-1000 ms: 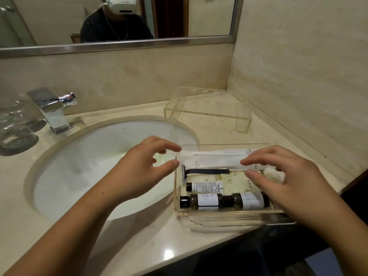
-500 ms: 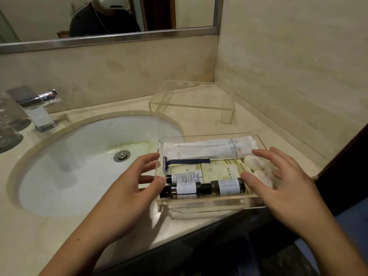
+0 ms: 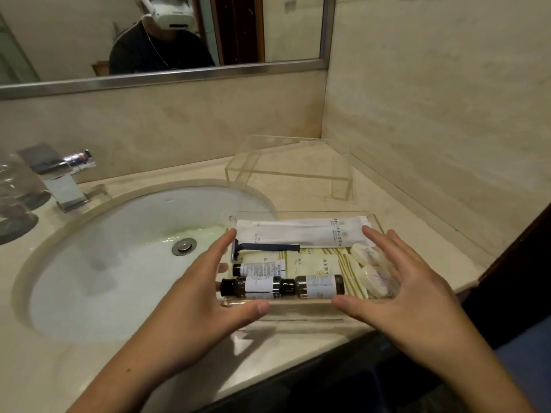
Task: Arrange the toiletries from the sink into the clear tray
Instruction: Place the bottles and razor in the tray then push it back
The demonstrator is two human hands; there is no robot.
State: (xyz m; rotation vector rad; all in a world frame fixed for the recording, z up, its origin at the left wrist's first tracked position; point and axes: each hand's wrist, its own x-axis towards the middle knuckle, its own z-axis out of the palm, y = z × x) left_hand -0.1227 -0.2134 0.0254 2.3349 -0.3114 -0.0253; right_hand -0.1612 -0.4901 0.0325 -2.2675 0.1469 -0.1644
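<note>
The clear tray [image 3: 301, 310] sits on the beige counter just right of the sink basin [image 3: 119, 272]. Inside lie long white sachets [image 3: 301, 231] at the back, a blue razor [image 3: 268, 248], a small white tube [image 3: 261, 269], two dark bottles [image 3: 250, 288] [image 3: 320, 286] end to end at the front, and round white soaps [image 3: 369, 255] at the right. My left hand [image 3: 193, 296] clasps the tray's left front corner, fingers along the side wall, thumb on the front wall. My right hand [image 3: 408, 296] clasps the right front corner the same way.
An upturned clear acrylic stand [image 3: 292, 165] is in the back corner by the wall. The chrome faucet [image 3: 59, 177] and drinking glasses [image 3: 15, 201] are at the far left. The basin holds only its drain [image 3: 184, 246]. The counter's front edge runs just below the tray.
Both hands came down from the white sachet at the tray's back to the tray's front corners. The view shifted and moved closer.
</note>
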